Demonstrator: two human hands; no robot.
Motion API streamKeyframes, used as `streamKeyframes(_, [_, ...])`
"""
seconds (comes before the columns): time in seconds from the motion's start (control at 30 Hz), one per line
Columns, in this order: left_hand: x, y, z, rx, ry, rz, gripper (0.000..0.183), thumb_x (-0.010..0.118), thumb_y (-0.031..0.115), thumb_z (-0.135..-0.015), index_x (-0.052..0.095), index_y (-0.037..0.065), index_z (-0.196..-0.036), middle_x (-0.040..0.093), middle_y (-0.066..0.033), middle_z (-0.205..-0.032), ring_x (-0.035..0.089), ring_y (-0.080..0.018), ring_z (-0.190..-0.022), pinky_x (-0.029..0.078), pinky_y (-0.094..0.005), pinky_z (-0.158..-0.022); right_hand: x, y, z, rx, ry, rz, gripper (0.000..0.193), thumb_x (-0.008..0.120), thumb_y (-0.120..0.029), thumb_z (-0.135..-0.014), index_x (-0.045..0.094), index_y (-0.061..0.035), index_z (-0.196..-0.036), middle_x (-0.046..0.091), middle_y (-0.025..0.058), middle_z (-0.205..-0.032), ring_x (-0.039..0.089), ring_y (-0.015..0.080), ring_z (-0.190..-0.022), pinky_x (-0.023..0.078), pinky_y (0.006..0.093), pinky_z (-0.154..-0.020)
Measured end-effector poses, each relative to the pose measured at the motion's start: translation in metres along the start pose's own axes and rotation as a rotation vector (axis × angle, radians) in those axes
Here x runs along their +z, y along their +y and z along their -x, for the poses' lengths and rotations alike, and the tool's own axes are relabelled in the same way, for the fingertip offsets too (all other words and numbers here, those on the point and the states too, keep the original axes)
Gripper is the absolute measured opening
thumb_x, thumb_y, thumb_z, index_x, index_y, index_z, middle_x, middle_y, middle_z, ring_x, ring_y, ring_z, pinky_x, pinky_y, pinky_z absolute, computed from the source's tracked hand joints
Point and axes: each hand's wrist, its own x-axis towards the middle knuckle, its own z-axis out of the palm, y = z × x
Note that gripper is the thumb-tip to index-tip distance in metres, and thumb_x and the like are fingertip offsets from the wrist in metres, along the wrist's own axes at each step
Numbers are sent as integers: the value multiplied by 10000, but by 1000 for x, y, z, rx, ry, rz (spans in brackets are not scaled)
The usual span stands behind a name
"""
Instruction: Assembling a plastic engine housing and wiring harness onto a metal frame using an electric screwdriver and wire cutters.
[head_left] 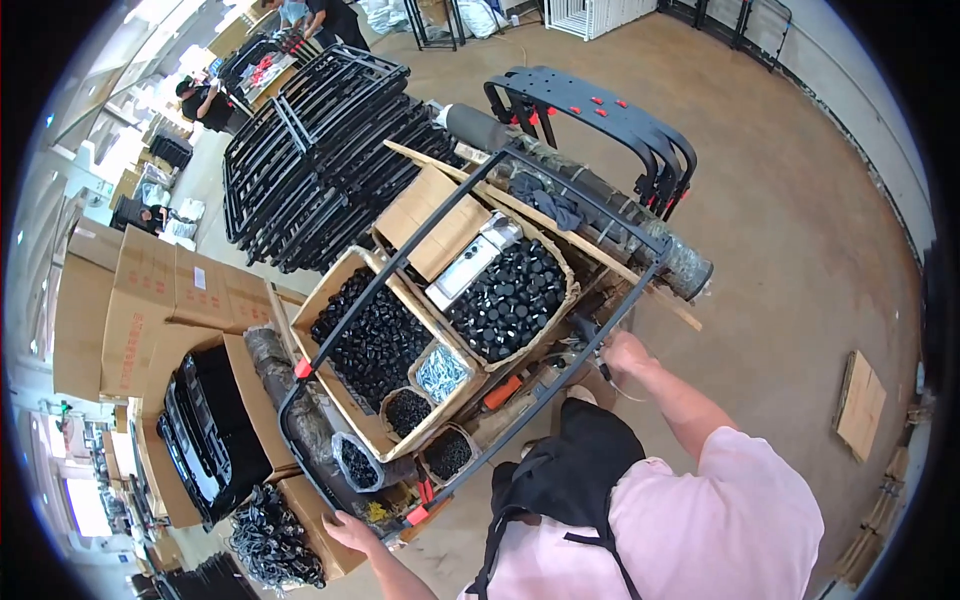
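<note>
A black rectangular tube frame (590,358) with rounded corners and red pieces on it lies tilted across the bins before me. My left hand (350,532) is closed at the frame's near left corner, its fingers against the tube. Beside the near right stretch of tube, my right hand (625,352) is closed around a dark power tool (590,332); its exact kind is partly hidden by the fingers and the bar. Under the frame, one bin holds small black plastic parts (370,325), another holds round black caps (510,300), and a small container holds silvery screws (440,373).
Stacked black metal frames (310,150) stand at the far left. Cardboard boxes (150,300) rise on the left, one with black parts. A curved black panel with legs (600,105) stands beyond the wrapped roller (690,270). A wooden board (858,405) lies on the right. People work far off.
</note>
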Motion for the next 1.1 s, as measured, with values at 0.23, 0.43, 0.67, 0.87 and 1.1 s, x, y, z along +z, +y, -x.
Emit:
streamKeyframes(0.23, [-2,152,108,152,-309,527,267,566,40,-1061,675,-38,-1293,755,-100,-895,692,-130,-816,566,-268,-758,25,-19,-60,-9,1,251,721,741,-435,-862,562,51,-1364,635,304,-1359,682,414,-1212,550,491,-1042])
streamKeyframes(0.43, [1,257,179,389,-617,422,213,596,26,-1059,724,-11,-1225,778,-101,-910,721,-142,-817,586,-298,-784,53,1,-120,-86,-83,347,585,724,-340,-850,664,93,-1239,746,274,-1165,720,376,-1162,582,438,-989])
streamKeyframes(0.67, [20,288,208,393,-707,475,212,556,37,-1088,693,-39,-1230,769,-89,-926,701,-126,-830,566,-273,-794,-21,-23,-78,-29,-180,300,433,697,-248,-824,740,31,-1152,755,264,-1142,727,386,-1136,593,450,-957])
streamKeyframes(0.87, [62,330,217,348,-867,581,216,566,67,-1089,702,-29,-1226,764,-78,-908,702,-122,-828,559,-266,-787,-110,-21,41,-162,-212,360,439,718,-244,-782,712,82,-1076,748,278,-1071,722,429,-1074,582,482,-950])
streamKeyframes(1.1, [105,472,260,325,-1302,801,243,541,95,-1095,702,-6,-1247,762,-64,-984,710,-124,-876,580,-276,-808,-199,-5,116,-181,-236,467,449,662,-342,-810,712,83,-944,736,295,-970,725,451,-956,576,510,-896])
